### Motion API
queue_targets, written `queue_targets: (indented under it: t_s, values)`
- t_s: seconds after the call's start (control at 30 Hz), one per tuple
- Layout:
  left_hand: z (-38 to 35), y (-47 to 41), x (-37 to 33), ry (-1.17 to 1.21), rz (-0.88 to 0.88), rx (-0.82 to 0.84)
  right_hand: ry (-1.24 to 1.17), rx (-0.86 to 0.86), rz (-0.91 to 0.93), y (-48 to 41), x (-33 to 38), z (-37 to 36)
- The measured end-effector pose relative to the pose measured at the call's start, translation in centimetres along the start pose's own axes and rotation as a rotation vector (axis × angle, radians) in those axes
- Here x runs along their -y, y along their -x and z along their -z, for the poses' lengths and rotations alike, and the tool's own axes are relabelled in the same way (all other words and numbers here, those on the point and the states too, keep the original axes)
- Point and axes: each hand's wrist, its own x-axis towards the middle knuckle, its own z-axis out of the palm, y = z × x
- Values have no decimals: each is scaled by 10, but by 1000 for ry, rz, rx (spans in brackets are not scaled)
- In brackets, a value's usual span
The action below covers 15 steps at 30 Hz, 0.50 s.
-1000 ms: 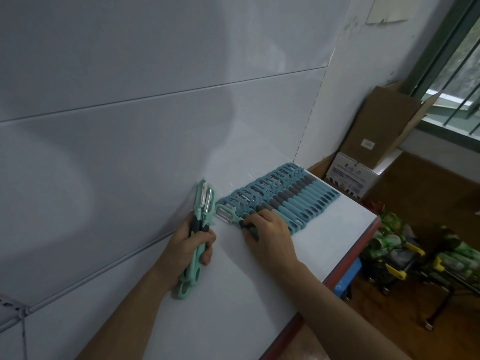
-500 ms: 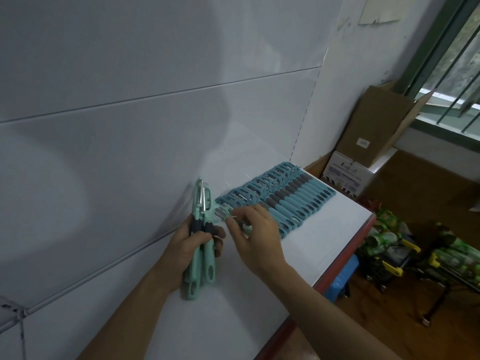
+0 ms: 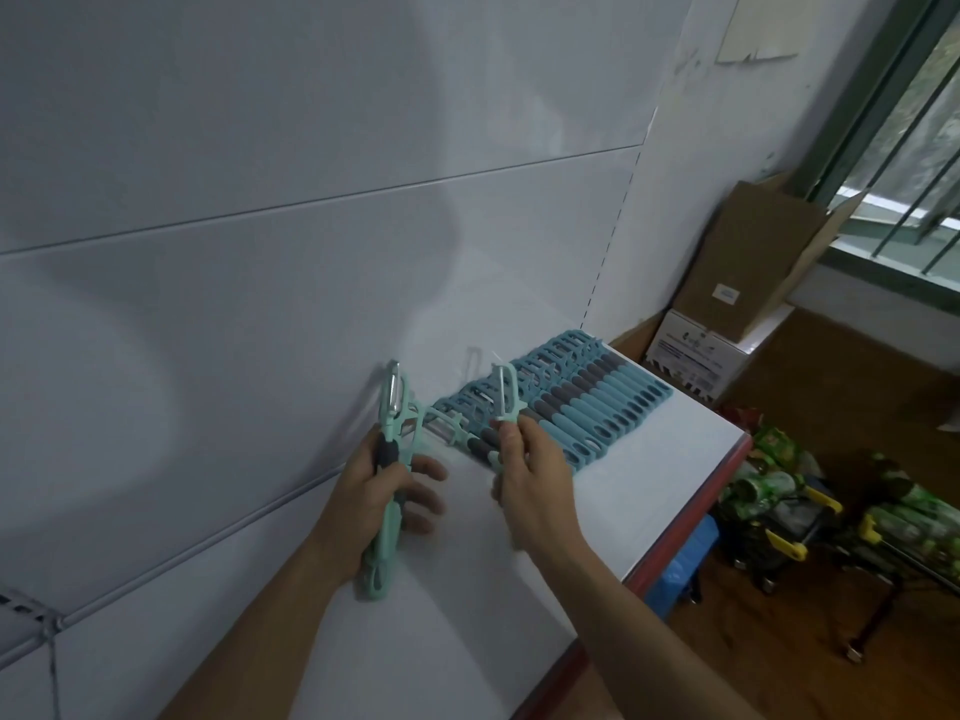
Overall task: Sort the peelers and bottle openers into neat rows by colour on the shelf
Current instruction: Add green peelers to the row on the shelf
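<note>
Head view: a white shelf [image 3: 649,485] carries a blue peeler row [image 3: 597,402] at its far end, left hand [image 3: 374,491] fingers curled round a mint bundle [image 3: 387,532], right hand [image 3: 535,475] pinching one mint peeler [image 3: 506,392] that could snag and skew that row.

Brown cardboard box [image 3: 748,262] up and right of the right hand [image 3: 530,475], above white printed box [image 3: 696,350]. Barred window [image 3: 909,163] farther right. Green packs [image 3: 769,480] level with that hand, over wooden floor [image 3: 883,407].

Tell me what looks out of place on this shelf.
A mint peeler lies at the near end of the blue row, paler than its neighbours and seemingly turned off their line.
</note>
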Motion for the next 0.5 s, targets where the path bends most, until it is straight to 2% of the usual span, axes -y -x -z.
queue_targets:
  t_s: [0.1,0.2,0.33,0.43,0.5]
  values:
    - [3,-1,2,36,-7,15,434,77,159,-6,-2,12]
    - [5,-1,1,93,-13,53,686,155,252,-9,-5,18]
    - [7,-2,1,115,-21,65,663,125,349,-12,-12,18]
    - [8,-2,1,98,-26,52,807,95,473,-16,-21,13]
    - [8,-2,1,99,-24,50,857,95,486,-20,-25,8]
